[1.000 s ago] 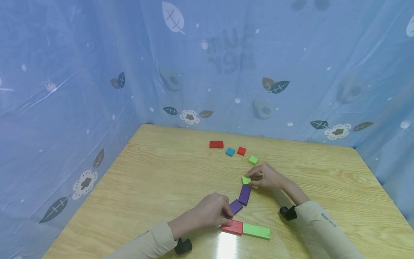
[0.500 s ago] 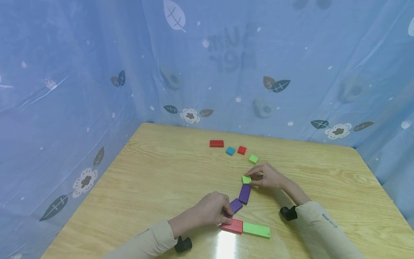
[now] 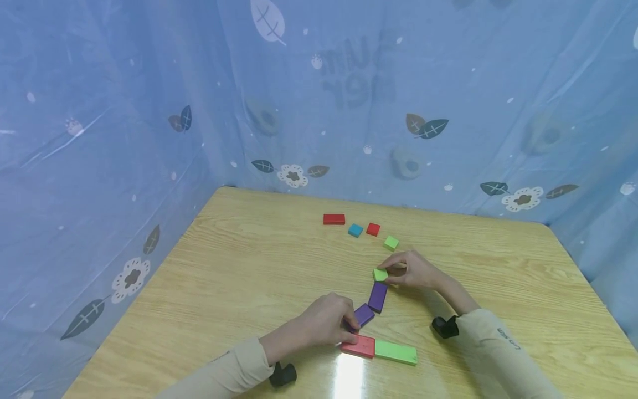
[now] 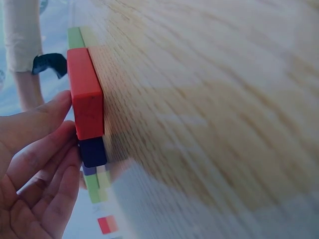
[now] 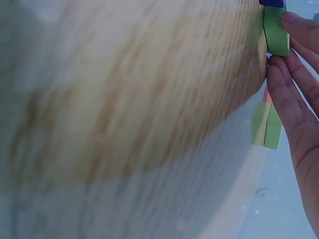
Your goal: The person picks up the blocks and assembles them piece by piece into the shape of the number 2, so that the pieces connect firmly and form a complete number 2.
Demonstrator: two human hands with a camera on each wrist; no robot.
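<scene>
In the head view my left hand (image 3: 324, 321) rests across two blocks. Its thumb touches the top of a flat red block (image 3: 365, 347), while its fingertips lie at a purple block (image 3: 365, 314) and cover that block's left end. My right hand (image 3: 411, 270) pinches a small light-green block (image 3: 380, 275) between thumb and fingers. That green block meets the far end of a second purple block (image 3: 377, 297), which slants down to the first purple one. A long green block (image 3: 396, 352) abuts the red block's right end. In the right wrist view the green block (image 5: 276, 31) sits against purple.
Further back on the wooden table (image 3: 249, 249) lie a dark red block (image 3: 334, 219), a small blue block (image 3: 355, 230), a small red block (image 3: 372, 229) and another light-green block (image 3: 391, 243). Blue patterned curtains (image 3: 324, 111) stand behind and to the left.
The hands and blocks keep their places relative to each other. The head view has tilted very slightly, shifting the scene a few pixels upward.
</scene>
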